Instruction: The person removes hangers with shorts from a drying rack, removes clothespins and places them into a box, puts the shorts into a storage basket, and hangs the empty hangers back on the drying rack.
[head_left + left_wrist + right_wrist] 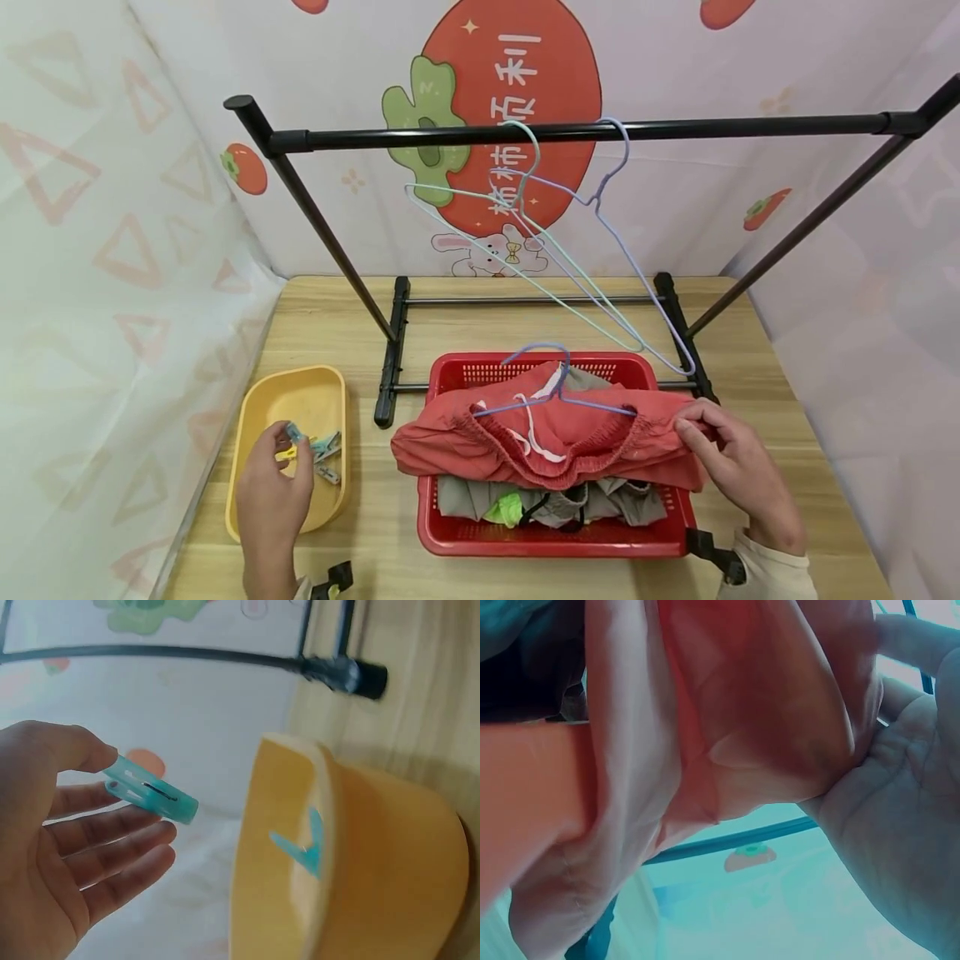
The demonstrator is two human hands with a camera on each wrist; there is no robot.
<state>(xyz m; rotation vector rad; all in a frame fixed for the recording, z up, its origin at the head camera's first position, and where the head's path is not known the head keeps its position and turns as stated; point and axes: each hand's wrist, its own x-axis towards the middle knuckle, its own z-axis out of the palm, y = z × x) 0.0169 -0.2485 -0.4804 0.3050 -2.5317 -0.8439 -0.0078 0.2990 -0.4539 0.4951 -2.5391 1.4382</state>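
Note:
My left hand (274,492) pinches a teal clothespin (154,791) between thumb and index finger, above the yellow tub (251,400). Several more clothespins (327,458) lie inside that tub. On top of the red basket (555,546) lie red shorts (442,433) with an elastic waist and white drawstring. A blue-purple hanger (600,406) sits in the waist opening, its hook upward. At the shorts' right end my right hand (738,467) pinches the fabric between thumb and fingers. The right wrist view shows the cloth (765,727) hanging beside the palm; some fingertips are hidden.
A black clothes rack (705,129) stands behind the basket, its feet (388,383) on the wooden table (330,308). A mint hanger (465,237) and a lilac hanger (637,271) hang from its bar. Grey clothes (465,500) fill the basket beneath the shorts.

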